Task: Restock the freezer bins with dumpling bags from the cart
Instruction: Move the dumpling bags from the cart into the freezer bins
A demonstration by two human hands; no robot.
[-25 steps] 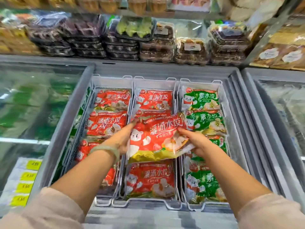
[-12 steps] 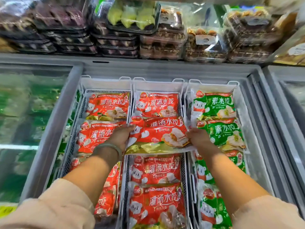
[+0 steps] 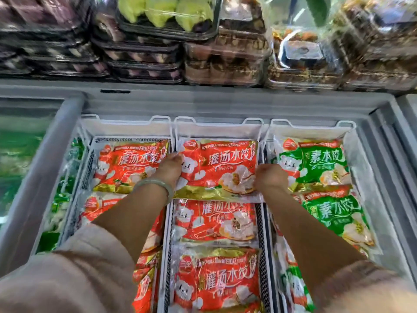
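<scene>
A red dumpling bag (image 3: 222, 168) lies flat at the far end of the middle wire bin (image 3: 217, 128) in the open chest freezer. My left hand (image 3: 170, 167) grips its left edge and my right hand (image 3: 269, 177) grips its right edge. Two more red bags (image 3: 216, 221) lie nearer me in the same bin. The left bin (image 3: 126, 128) holds red bags (image 3: 133, 164) and the right bin (image 3: 311, 129) holds green bags (image 3: 316, 163). No cart is in view.
Behind the freezer's grey rim (image 3: 203, 100) a shelf carries stacked clear trays of packaged food (image 3: 225, 55). A shut glass lid (image 3: 24, 143) covers the freezer section on the left. Sliding lid rails (image 3: 392, 141) run along the right side.
Both hands have carried the red bag away from me and lowered it onto the far end of the middle bin. The view has leaned forward over the freezer.
</scene>
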